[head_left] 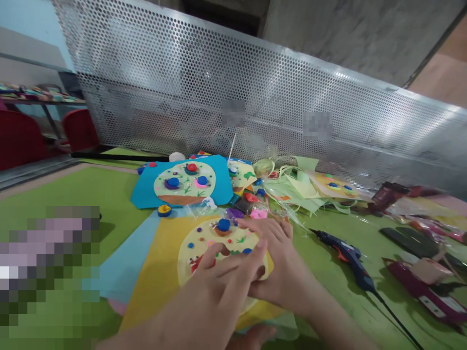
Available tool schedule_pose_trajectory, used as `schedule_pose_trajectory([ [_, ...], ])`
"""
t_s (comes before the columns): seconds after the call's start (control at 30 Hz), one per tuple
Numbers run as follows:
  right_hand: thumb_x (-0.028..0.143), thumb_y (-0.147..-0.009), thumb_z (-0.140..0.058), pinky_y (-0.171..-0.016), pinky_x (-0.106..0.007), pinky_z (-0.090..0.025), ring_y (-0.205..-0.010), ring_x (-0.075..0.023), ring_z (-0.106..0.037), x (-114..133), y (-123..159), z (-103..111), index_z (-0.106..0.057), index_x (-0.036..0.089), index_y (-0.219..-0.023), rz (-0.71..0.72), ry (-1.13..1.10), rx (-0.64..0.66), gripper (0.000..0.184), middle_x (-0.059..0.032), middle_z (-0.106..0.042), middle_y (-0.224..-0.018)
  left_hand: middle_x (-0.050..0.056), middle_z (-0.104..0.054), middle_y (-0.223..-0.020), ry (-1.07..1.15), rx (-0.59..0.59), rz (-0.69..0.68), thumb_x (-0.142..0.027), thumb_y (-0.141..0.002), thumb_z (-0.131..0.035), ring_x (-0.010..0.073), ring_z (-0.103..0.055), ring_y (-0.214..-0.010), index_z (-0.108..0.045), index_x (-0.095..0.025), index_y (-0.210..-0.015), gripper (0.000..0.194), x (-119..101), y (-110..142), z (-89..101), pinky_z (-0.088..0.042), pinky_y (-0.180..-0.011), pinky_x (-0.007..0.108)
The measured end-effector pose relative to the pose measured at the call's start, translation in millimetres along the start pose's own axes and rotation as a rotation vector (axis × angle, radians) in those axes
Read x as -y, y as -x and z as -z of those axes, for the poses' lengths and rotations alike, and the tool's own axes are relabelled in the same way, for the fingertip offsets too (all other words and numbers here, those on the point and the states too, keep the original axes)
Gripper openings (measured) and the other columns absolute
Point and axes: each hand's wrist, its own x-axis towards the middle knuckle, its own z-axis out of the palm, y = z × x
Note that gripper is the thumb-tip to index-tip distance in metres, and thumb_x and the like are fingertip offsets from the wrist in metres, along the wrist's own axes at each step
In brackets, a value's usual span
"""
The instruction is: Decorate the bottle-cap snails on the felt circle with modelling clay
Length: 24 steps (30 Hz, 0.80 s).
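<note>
A yellow sheet lies on the green table, with a pale round craft picture on it. The picture carries small clay shapes, a blue cap, a red snail-like piece and another blue cap. My left hand reaches over the lower part, its index finger bent and other fingers stretched towards my right hand. Resting over the picture's right side, my right hand has its fingers extended around the second blue cap. Both hands look open; what lies under their fingertips is partly hidden.
A similar picture on a blue sheet stands behind, near a yellow-filled cap. Paper scraps and clay packets lie further right. A corded glue gun and a maroon tool are at right. A perforated metal panel borders the back.
</note>
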Motion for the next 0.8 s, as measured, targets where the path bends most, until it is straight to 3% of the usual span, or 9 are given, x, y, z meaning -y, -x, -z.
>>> schedule_pose_trajectory([
  [0.13, 0.035, -0.06, -0.073, -0.094, -0.048, -0.03, -0.109, -0.0297, -0.051, -2.9, -0.1, -0.5, -0.044, 0.024, -0.12, -0.023, -0.029, 0.058, 0.068, -0.0083, -0.059, -0.117, 0.005, -0.069, -0.105, -0.019, -0.005, -0.012, -0.026, -0.083, -0.051, 0.0222, -0.065, -0.093, -0.001, -0.025, -0.143, 0.078, -0.8, -1.5, -0.1, -0.045, -0.092, 0.041],
  [0.27, 0.044, -0.06, -0.077, -0.095, -0.047, -0.033, -0.111, -0.0295, -0.049, -16.9, -2.5, 9.0, -0.041, 0.023, -0.124, -0.003, -0.013, 0.035, 0.076, -0.0102, -0.056, -0.119, 0.005, -0.068, -0.108, 0.018, -0.036, 0.083, -0.025, -0.085, -0.045, 0.0247, -0.059, -0.107, 0.004, -0.023, -0.143, 0.076, 7.0, -0.7, -1.1, -0.047, -0.091, 0.043],
  [0.5, 0.038, -0.058, -0.079, -0.096, -0.047, -0.034, -0.111, -0.0288, -0.049, -5.0, -2.6, 5.4, -0.047, 0.022, -0.123, -0.067, -0.133, 0.182, 0.074, -0.0091, -0.057, -0.116, 0.0, -0.068, -0.108, 0.159, 0.066, 0.148, -0.022, -0.08, -0.047, 0.0203, -0.065, -0.095, 0.007, -0.035, -0.139, 0.081, 1.1, 0.1, -4.1, -0.056, -0.075, 0.033],
  [0.6, 0.034, -0.058, -0.079, -0.097, -0.048, -0.035, -0.113, -0.0289, -0.047, -6.6, -2.4, 5.3, -0.047, 0.024, -0.124, -0.123, -0.183, 0.193, 0.074, -0.009, -0.054, -0.12, 0.003, -0.068, -0.108, 0.339, 0.076, 0.291, -0.026, -0.082, -0.047, 0.0199, -0.065, -0.096, -0.003, -0.032, -0.141, 0.074, 2.3, 0.3, -5.1, -0.057, -0.073, 0.03],
  [0.7, 0.028, -0.06, -0.076, -0.096, -0.047, -0.037, -0.113, -0.0282, -0.046, -13.5, -3.0, 9.4, -0.045, 0.024, -0.126, -0.174, -0.241, 0.208, 0.073, -0.0086, -0.053, -0.12, 0.004, -0.069, -0.105, 0.657, 0.087, 0.484, -0.033, -0.086, -0.048, 0.0192, -0.065, -0.095, -0.015, -0.03, -0.14, 0.064, 5.8, -3.5, -4.0, -0.057, -0.067, 0.027],
  [0.8, 0.03, -0.061, -0.075, -0.096, -0.048, -0.036, -0.113, -0.0289, -0.044, -18.0, -4.4, 14.4, -0.045, 0.023, -0.126, -0.187, -0.295, 0.247, 0.071, -0.0086, -0.053, -0.121, 0.003, -0.07, -0.097, 0.975, 0.068, 0.658, -0.034, -0.082, -0.055, 0.0211, -0.065, -0.095, -0.021, -0.027, -0.139, 0.067, 7.5, -9.1, -1.1, -0.055, -0.064, 0.026],
])
